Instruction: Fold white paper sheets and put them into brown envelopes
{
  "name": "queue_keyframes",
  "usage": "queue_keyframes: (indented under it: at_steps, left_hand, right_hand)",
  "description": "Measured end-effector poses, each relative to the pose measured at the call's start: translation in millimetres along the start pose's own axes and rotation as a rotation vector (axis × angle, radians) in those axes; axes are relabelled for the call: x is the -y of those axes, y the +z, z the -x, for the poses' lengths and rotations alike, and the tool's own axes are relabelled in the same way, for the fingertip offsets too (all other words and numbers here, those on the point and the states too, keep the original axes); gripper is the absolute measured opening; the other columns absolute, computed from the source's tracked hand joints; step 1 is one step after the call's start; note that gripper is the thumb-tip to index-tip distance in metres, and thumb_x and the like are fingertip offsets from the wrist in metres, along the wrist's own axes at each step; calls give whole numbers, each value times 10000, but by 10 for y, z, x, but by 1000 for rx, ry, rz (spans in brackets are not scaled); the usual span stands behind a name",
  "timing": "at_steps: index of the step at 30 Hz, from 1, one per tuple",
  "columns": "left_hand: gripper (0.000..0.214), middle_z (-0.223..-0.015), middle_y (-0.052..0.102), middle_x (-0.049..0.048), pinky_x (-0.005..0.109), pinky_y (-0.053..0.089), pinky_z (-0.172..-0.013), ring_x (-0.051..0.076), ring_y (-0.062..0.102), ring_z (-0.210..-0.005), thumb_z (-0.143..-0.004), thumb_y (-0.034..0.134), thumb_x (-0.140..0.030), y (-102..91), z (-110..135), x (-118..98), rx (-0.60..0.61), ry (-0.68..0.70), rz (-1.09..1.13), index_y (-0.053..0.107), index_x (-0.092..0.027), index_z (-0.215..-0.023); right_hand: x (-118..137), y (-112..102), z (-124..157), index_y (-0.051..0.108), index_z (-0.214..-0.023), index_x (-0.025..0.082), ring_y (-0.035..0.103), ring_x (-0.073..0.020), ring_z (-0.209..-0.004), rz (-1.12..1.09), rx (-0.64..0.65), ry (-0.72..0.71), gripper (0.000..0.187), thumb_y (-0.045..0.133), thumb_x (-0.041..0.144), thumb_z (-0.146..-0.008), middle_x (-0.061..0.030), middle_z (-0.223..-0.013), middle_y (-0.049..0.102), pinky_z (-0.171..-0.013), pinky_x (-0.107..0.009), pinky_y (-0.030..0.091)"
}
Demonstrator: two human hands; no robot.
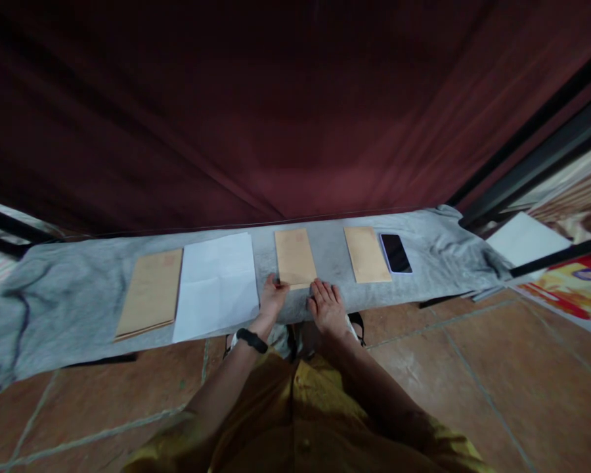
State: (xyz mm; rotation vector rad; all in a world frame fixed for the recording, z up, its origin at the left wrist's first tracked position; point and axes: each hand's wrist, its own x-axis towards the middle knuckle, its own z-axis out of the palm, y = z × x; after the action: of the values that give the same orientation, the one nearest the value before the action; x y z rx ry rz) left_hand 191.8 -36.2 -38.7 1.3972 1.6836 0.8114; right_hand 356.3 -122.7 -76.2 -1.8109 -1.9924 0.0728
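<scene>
A brown paper envelope [295,255] lies in the middle of the grey cloth, with a pale strip along its near edge. At its near left corner is my left hand [274,297], a dark band on the wrist, with thumb and fingers closed on the paper. My right hand [328,306] lies palm down, fingers stretched, against the near right corner. To the left of the envelope are white sheets of paper [219,286] with fold creases. Beyond those sits a small stack of brown envelopes [150,292]. Another brown envelope [367,255] rests on the right.
A phone [396,253] with a dark screen lies beside the right-hand envelope. Grey cloth [438,253] covers the narrow bench, and a dark red curtain [276,118] hangs behind it. At far right are black metal bars [542,141] and a red-and-yellow printed package [578,282].
</scene>
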Motion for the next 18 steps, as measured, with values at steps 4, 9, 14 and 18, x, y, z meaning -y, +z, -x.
queue_keyframes:
  at_steps: [4,9,14,18]
  left_hand:
    - [340,-678,617,-37,265,484,-638,158,626,-645,-743,611,-95,39,13,-107,-7,-30,134,589,-155,-1077]
    - [527,-784,683,-24,253,503,-676,146,653,-703,-744,589,-78,100,229,-422,43,57,260,537,-194,-1255]
    - [575,-827,645,-11,280,525,-737,156,644,-767,-853,678,-298,93,441,-619,130,286,315,494,-204,-1390]
    - [502,-1181,646,108,322,544,-824,228,637,-1083,-836,727,-379,69,434,-404,-43,202,276,585,-204,-1285]
  right_hand:
    - [71,-52,-65,532,-1463,110,497,-304,-1368,11,6,22,466,425,268,-1037,-151,-1498,558,-1183,-497,312]
    - [196,-231,-229,552,-1440,165,647,-282,-1110,-32,38,121,445,455,276,-1020,-182,-1334,646,-944,-398,506]
    - [220,-264,-428,724,-1051,200,687,-218,-860,-649,-52,342,252,502,291,-977,-111,-993,729,-796,-323,533]
    - [206,-132,-490,665,-780,205,651,-174,-682,-1479,-129,711,224,712,422,-810,-19,-737,695,-695,-315,567]
